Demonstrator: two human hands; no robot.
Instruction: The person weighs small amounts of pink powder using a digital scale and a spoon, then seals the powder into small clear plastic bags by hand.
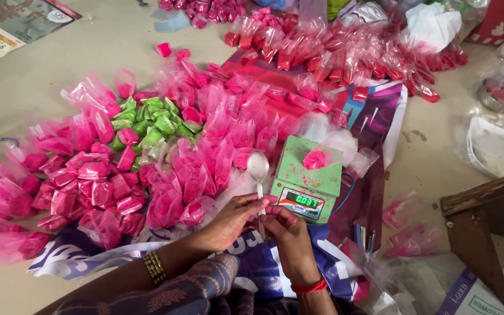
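My left hand (231, 219) and my right hand (284, 230) meet just in front of a small green digital scale (298, 175). Both pinch the handle of a metal spoon (258, 166), whose empty bowl points away from me. A clear plastic packet with pink powder (316, 158) lies on the scale's platform. A gold bangle sits on my left wrist and a red thread on my right.
Several pink powder packets (94, 175) lie heaped at left around a cluster of green ones (150, 119). Red packets (345, 55) pile up at the back. A wooden stool (485, 221) stands at right, and a metal bowl (500, 96) at far right.
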